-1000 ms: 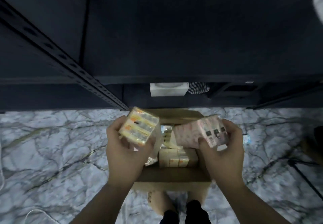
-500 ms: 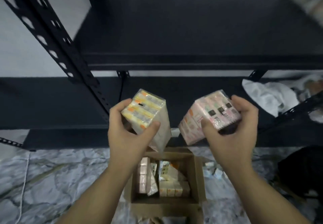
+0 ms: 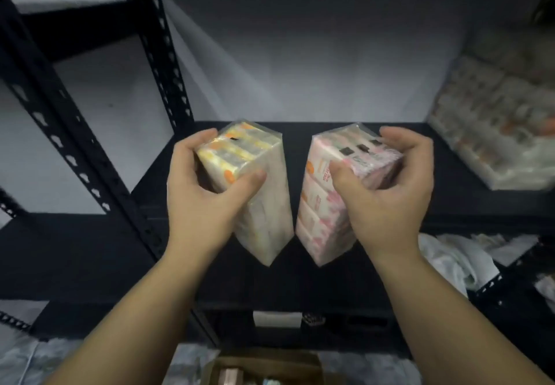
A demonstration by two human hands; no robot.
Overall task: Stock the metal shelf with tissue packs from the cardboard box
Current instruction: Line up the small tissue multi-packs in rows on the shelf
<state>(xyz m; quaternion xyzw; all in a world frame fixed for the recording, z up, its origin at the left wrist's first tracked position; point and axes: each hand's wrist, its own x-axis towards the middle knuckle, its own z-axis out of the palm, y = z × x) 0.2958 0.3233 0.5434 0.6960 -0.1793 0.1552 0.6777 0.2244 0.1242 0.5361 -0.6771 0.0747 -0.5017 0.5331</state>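
Note:
My left hand (image 3: 204,192) grips a yellow-and-orange tissue pack (image 3: 258,204) by its top end. My right hand (image 3: 387,192) grips a pink tissue pack (image 3: 324,213) the same way. Both packs hang upright, side by side and slightly apart, in front of the black metal shelf (image 3: 450,192) at the level of its board. The open cardboard box (image 3: 264,366) sits on the floor at the bottom edge of the view, partly cut off.
Several wrapped tissue packs (image 3: 504,126) lie blurred on the shelf at the right. A perforated black upright (image 3: 72,150) runs down the left. White crumpled cloth (image 3: 450,261) lies on the lower right shelf. A small white box (image 3: 276,318) sits under the shelf.
Both hands have lifted the two packs from over the box up to shelf level. The view has tilted upward, so the box has dropped to the bottom edge.

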